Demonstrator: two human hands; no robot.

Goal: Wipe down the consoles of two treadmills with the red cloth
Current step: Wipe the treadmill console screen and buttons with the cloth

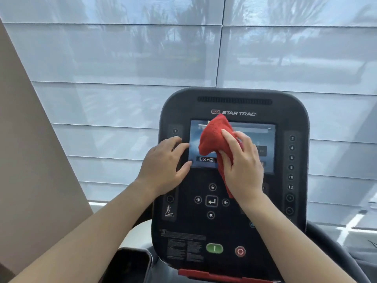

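Head view: red cloth in right grip against console screen; left grip loose-fingered alongside.

Cloth on screen, right hand over it; left hand on console at screen's left edge.

Red cloth; black console with white symbols, a green button, a red-ringed button.

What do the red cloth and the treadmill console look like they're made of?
The red cloth looks like soft terry or microfibre fabric: it bunches and shows a nubby weave. The console seems matte dark plastic with flat printed buttons; its screen looks glossy, glass or clear plastic, showing reflections.
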